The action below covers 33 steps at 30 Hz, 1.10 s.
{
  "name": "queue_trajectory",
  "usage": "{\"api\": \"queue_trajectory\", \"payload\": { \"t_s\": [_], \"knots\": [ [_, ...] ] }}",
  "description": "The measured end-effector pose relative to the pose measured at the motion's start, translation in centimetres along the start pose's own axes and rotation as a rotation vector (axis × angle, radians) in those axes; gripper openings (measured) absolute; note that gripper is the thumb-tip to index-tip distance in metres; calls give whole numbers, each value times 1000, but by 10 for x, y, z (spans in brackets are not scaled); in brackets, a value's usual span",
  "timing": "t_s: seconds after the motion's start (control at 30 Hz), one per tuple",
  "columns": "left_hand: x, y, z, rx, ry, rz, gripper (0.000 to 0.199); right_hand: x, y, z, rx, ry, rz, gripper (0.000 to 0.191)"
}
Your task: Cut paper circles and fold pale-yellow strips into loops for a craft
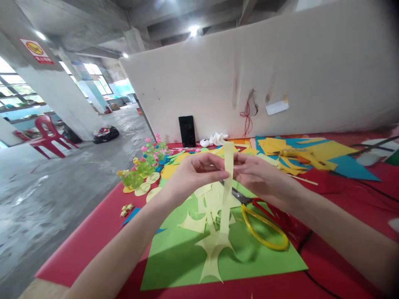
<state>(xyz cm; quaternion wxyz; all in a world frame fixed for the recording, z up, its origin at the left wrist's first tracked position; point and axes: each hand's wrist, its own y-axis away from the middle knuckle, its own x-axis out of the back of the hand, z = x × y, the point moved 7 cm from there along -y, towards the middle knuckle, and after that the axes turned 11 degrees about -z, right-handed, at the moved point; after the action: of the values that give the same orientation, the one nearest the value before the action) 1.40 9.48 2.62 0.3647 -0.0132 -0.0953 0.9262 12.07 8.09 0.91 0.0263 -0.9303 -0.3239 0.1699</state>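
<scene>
Left hand [199, 169] pinches the paper strip [226, 203] toward its top; right hand [260, 173] meets it from the right, grip cannot be told. Strip's long axis runs near-upright between both hands, neither clearly nearer, above the green sheet [264, 265].

Black phone [187, 132] propped upright against pale panel [296, 54] at table's [82, 251] far edge. Beyond left edge, on grey floor [81, 182]: red chair [51, 140]; dark bag [109, 136] near pillar [59, 93].

The left forearm [124, 241] and right forearm [336, 226], both bare, angle inward. The left hand [201, 169] pinches, thumb extended; the right hand [260, 172] is close beside it, fingertips partly hidden.
</scene>
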Motion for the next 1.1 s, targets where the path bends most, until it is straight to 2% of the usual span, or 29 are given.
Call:
{"api": "queue_trajectory", "payload": {
  "t_s": [0.13, 0.27, 0.43, 0.5, 0.67, 0.8, 0.9, 1.03, 1.1],
  "knots": [
    [4, 0, -1, 51, -65, 45, 13, 3, 0, -1, 21, 15, 19, 8],
    [5, 1, 0, 37, -68, 54, 14, 4, 1, -5, 47, 41, 41, 7],
    [-6, 0, -4, 38, 60, -57, 11, 1, 0, -2, 15, 72, 19, 7],
    [-7, 0, -5, 43, 62, -63, 12, 2, 0, -1, 10, 109, 21, 7],
    [4, 1, -2, 63, -71, 68, 12, 8, 5, -13, 61, 290, 132, 4],
    [2, 1, 1, 34, -65, 78, 13, 5, 11, -26, 115, 497, 223, 14],
    [-2, 1, 4, 23, -103, 78, 15, 3, 14, -32, 160, 604, 276, 11],
    [-1, 5, 16, -66, -328, 146, 29, 3, 17, -34, 177, 681, 317, 6],
    [-1, 8, 23, -115, -444, 184, 23, 1, 17, -33, 159, 721, 297, 4]
  ]
}}
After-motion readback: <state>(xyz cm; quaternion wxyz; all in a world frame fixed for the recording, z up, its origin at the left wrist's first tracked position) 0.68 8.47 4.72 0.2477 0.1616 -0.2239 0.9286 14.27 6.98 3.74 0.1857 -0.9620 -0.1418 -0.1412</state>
